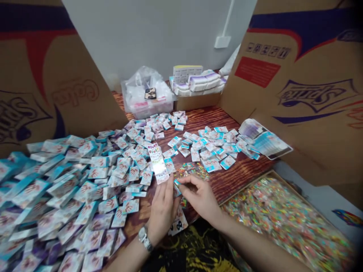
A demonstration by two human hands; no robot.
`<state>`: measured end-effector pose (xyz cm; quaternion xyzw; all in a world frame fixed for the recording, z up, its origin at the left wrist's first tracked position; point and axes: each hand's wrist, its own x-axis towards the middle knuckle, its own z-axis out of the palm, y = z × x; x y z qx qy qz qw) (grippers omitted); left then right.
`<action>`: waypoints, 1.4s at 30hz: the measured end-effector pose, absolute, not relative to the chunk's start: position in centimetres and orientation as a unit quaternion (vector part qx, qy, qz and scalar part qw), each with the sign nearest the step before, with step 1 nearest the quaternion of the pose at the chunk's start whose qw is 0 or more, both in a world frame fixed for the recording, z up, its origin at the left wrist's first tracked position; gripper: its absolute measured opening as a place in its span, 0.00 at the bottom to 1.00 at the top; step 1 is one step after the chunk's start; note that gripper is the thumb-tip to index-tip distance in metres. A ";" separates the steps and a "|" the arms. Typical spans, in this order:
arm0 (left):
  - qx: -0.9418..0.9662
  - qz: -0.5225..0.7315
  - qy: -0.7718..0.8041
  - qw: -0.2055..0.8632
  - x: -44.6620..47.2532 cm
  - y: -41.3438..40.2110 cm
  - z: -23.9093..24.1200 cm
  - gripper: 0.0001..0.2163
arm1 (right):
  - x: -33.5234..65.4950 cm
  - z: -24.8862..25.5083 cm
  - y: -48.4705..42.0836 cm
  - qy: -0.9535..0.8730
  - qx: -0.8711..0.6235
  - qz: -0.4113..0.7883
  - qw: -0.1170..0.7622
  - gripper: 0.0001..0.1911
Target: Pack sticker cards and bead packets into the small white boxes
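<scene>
My left hand (163,206) has its fingers close together and extended, its side against a small blue-and-white cardboard box (177,190); its thumb is partly hidden. The fingertips overlap the lower end of a long sticker sheet (157,160) with coloured rows. My right hand (200,194) pinches the blue end of that small box with thumb and index finger. Just beyond the hands lies a clear bag of multicoloured bits (193,170). Another blue-and-white box (169,165) rests beside the sheet.
Many small boxes with a hand picture (99,181) cover the left side; another heap (212,145) lies right of centre. Fanned cards (268,141) lie farther right. A carton of bagged colourful bits (283,215) stands at lower right. Large cardboard panels (297,75) flank the table, with a plastic tub (150,107) behind.
</scene>
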<state>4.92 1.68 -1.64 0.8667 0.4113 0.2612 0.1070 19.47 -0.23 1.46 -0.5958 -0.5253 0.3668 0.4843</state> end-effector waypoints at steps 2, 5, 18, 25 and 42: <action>0.866 0.258 0.416 0.103 4.9 1.6 -1.5 0.32 | 19.2 1.8 -0.4 -0.579 -0.598 0.299 0.467 0.08; 0.864 0.254 0.426 0.088 5.0 1.6 -1.6 0.33 | 18.8 1.8 -1.0 -0.632 -0.582 0.223 0.460 0.13; 0.845 0.265 0.434 0.166 4.1 2.3 -1.0 0.33 | 18.1 0.2 -1.0 -0.684 -0.543 0.209 0.440 0.24; 0.830 0.257 0.444 0.218 3.3 2.4 -1.1 0.32 | 18.1 0.2 -0.3 -0.741 -0.499 0.149 0.424 0.28; 0.835 0.255 0.428 0.235 2.9 2.6 -0.7 0.33 | 18.4 0.6 0.9 -0.759 -0.469 0.105 0.438 0.16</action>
